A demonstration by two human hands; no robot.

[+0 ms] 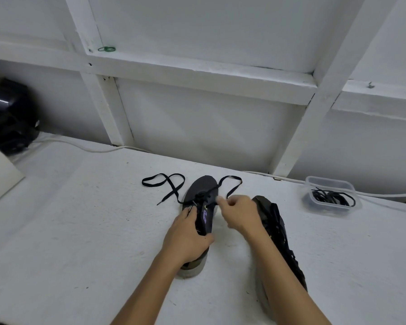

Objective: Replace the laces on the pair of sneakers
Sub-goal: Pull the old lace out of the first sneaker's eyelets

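- Fingers (223,200) of the right hand (240,213) are curled in a pinch on the black lace (232,186) just beside the near sneaker (202,184), at its right edge by the eyelets.
- Left hand (188,238) lies over the middle of that sneaker, thumb and fingers wrapped round the tongue and collar, pressing it to the table (68,231).
- Near sneaker is dark grey with purple lettering on the tongue; it points toward the wall, toe away from the person, heel partly hidden under the left wrist.
- Black lace runs through the lowest eyelets only; one end loops out on the table to the left of the toe, its tip lying near the left side of the shoe, and the other end arcs to the right of the toe and comes back to the pinching fingers.
- Second sneaker (277,231) lies just right of the right hand, partly behind the right forearm, with a lace across its upper.
- Clear plastic tub (331,184) stands well to the right near the wall, lidless, holding a tangle of black laces (333,198) that lies against its near side.
- White cable (99,150) runs along the back edge of the table by the wall.
- Dark, blurred object (10,118) sits at the far left corner.
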